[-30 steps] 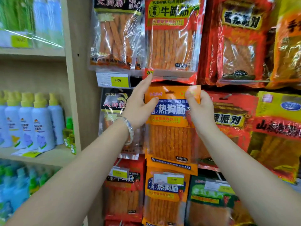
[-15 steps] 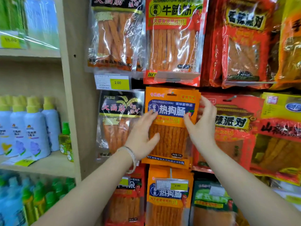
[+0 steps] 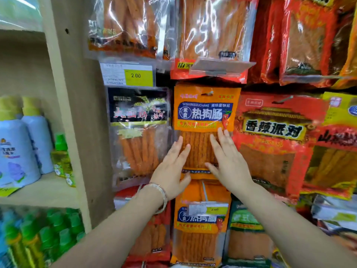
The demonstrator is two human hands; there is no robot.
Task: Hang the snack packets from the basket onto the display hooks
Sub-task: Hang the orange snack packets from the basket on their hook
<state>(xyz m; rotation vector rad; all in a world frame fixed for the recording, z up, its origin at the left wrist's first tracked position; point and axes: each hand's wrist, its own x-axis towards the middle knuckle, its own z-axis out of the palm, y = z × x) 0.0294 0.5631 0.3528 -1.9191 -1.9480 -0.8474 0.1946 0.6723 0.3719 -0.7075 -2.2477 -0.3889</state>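
Both hands lie flat, fingers straight and slightly spread, pinching nothing: the left hand (image 3: 172, 169) presses the lower left and the right hand (image 3: 229, 163) the lower right of the orange snack packet (image 3: 206, 113). The packet hangs upright on the display, long axis vertical, with its printed header and hang hole at the top and the clear window of sticks under the fingers. Room is tight: a black-labelled packet (image 3: 138, 130) sits just beside its left edge, a red packet (image 3: 274, 140) crowds its right edge, a second orange packet (image 3: 201, 233) hangs just below the hands, and a red-trimmed packet (image 3: 210, 45) ends just above
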